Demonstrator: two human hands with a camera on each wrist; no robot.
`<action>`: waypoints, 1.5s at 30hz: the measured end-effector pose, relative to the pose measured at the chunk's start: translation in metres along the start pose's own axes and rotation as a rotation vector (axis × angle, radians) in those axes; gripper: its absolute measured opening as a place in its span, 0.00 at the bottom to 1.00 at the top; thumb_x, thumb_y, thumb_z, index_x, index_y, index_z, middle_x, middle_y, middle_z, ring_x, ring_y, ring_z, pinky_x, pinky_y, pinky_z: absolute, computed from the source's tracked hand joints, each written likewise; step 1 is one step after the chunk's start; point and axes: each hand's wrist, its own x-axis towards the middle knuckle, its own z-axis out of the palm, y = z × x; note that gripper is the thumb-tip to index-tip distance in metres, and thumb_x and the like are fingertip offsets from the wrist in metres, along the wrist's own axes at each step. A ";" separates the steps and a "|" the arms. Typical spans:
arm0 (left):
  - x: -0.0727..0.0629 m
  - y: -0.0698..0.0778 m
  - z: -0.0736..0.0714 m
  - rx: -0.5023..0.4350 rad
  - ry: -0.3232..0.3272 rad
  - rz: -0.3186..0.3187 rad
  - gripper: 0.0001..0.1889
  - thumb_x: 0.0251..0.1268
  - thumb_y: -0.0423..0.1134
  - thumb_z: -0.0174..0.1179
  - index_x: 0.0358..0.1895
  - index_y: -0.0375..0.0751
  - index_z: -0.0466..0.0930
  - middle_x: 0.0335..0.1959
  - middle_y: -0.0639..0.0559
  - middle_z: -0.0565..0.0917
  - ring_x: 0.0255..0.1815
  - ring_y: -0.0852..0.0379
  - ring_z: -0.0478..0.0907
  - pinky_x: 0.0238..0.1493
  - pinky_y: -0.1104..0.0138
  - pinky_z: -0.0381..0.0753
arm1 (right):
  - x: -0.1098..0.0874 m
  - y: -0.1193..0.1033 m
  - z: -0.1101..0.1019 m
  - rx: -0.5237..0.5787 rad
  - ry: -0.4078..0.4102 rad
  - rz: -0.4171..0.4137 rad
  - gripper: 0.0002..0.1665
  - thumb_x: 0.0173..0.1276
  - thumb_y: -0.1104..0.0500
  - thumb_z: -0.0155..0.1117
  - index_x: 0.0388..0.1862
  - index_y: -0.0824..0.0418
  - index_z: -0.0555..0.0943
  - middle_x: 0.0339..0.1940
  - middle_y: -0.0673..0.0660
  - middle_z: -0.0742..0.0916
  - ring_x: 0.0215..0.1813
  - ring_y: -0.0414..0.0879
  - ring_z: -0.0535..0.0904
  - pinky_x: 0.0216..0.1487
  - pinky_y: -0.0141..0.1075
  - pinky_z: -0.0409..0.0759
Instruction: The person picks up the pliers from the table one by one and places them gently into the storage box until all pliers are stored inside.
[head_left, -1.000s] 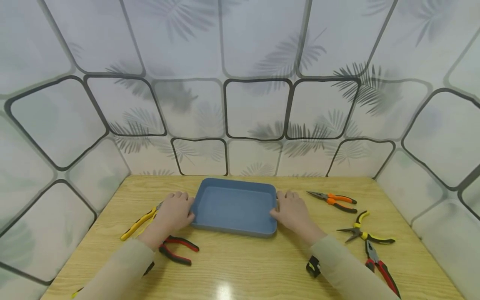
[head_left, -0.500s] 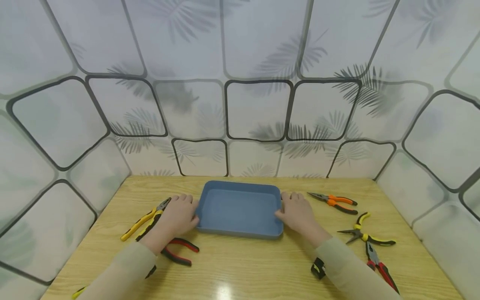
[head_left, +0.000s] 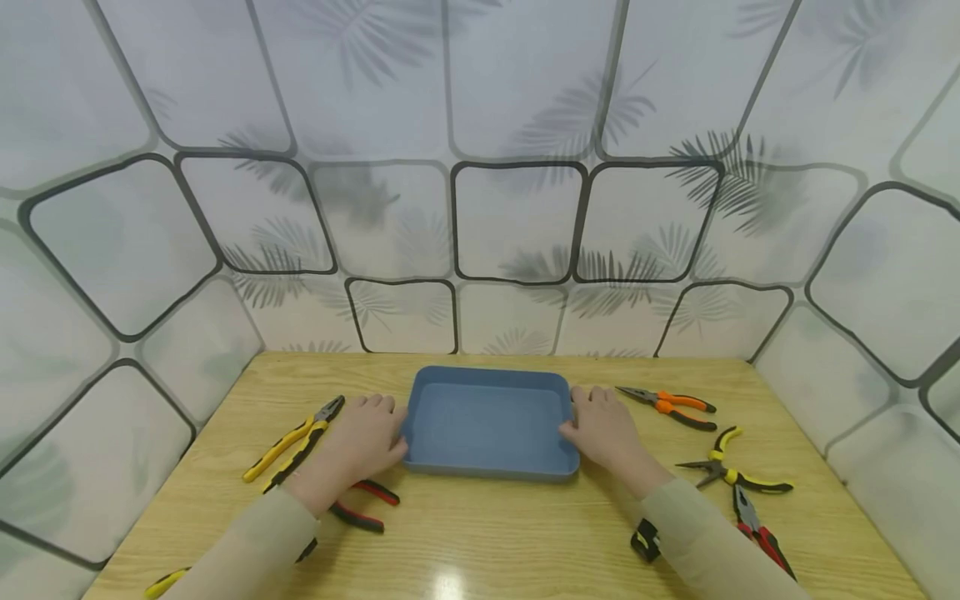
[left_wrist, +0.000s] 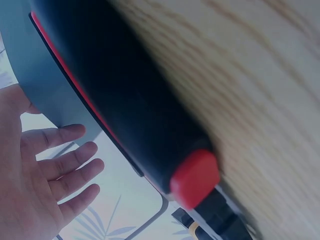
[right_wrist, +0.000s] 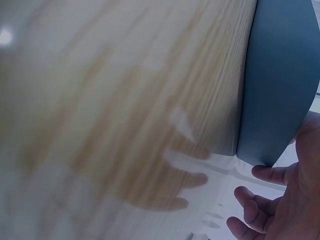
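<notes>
A: What has just changed?

B: The blue tray (head_left: 491, 425) slides a little toward the right edge of the desk (head_left: 487, 533) and slightly away from the far edge, both hands moving with it. The tools lie almost as before.

A: Where does that leave it?

B: Near the far edge, about midway between the left and right edges. The work in hand looks like shifting the tray from both ends; whether this spot is final cannot be told.

A: And the grip?

B: The left hand (head_left: 367, 437) rests against the tray's left end, the right hand (head_left: 603, 429) against its right. The head view gives mostly their backs. The wrist views show fingers apart, a forefinger at each end wall and the rest loose in the air. Neither hand clamps round it; how hard the thumbs press is unclear.

A: What else differs between views?

B: The right wrist view shows the tray's wall meeting the wood, with no plain gap. A black-and-red handle (left_wrist: 115, 90) fills much of the left wrist view. Only the head view catches the orange pliers (head_left: 667, 403) beyond the right hand.
</notes>
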 end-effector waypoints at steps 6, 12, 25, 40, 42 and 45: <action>-0.002 0.004 0.001 0.004 0.023 0.024 0.15 0.67 0.49 0.63 0.47 0.42 0.83 0.39 0.46 0.82 0.47 0.43 0.81 0.55 0.49 0.79 | -0.002 0.003 0.001 -0.011 0.005 -0.006 0.27 0.70 0.50 0.62 0.62 0.65 0.75 0.41 0.63 0.79 0.40 0.55 0.71 0.38 0.46 0.72; -0.003 0.007 0.002 0.011 0.043 0.043 0.13 0.66 0.49 0.63 0.43 0.43 0.82 0.37 0.48 0.81 0.44 0.46 0.80 0.53 0.50 0.80 | -0.005 0.005 -0.001 -0.026 0.011 -0.010 0.29 0.71 0.51 0.63 0.64 0.66 0.76 0.43 0.65 0.80 0.41 0.55 0.73 0.43 0.49 0.75; -0.008 0.018 0.000 -0.028 0.019 0.044 0.20 0.71 0.51 0.63 0.54 0.40 0.84 0.44 0.44 0.84 0.51 0.43 0.82 0.60 0.46 0.80 | -0.012 0.010 -0.001 -0.005 0.013 -0.006 0.30 0.70 0.53 0.60 0.66 0.68 0.75 0.38 0.62 0.77 0.37 0.53 0.68 0.38 0.44 0.68; -0.012 0.024 -0.002 -0.042 0.011 0.051 0.18 0.71 0.52 0.62 0.52 0.42 0.84 0.42 0.46 0.83 0.49 0.45 0.82 0.59 0.48 0.81 | -0.016 0.015 0.003 -0.021 0.014 -0.020 0.30 0.73 0.52 0.60 0.67 0.69 0.74 0.40 0.65 0.77 0.38 0.54 0.69 0.43 0.49 0.72; -0.012 0.025 -0.003 -0.039 0.009 0.052 0.18 0.71 0.52 0.62 0.52 0.42 0.84 0.42 0.46 0.83 0.49 0.46 0.82 0.59 0.48 0.81 | -0.018 0.015 0.003 -0.024 0.014 -0.026 0.30 0.73 0.52 0.60 0.67 0.69 0.73 0.39 0.64 0.77 0.38 0.54 0.68 0.43 0.48 0.72; -0.012 0.026 -0.003 -0.034 0.007 0.056 0.18 0.71 0.52 0.62 0.52 0.42 0.84 0.43 0.46 0.84 0.48 0.46 0.82 0.58 0.48 0.82 | -0.020 0.016 0.002 -0.027 0.022 -0.036 0.30 0.73 0.53 0.60 0.66 0.70 0.74 0.39 0.65 0.77 0.37 0.54 0.68 0.44 0.49 0.74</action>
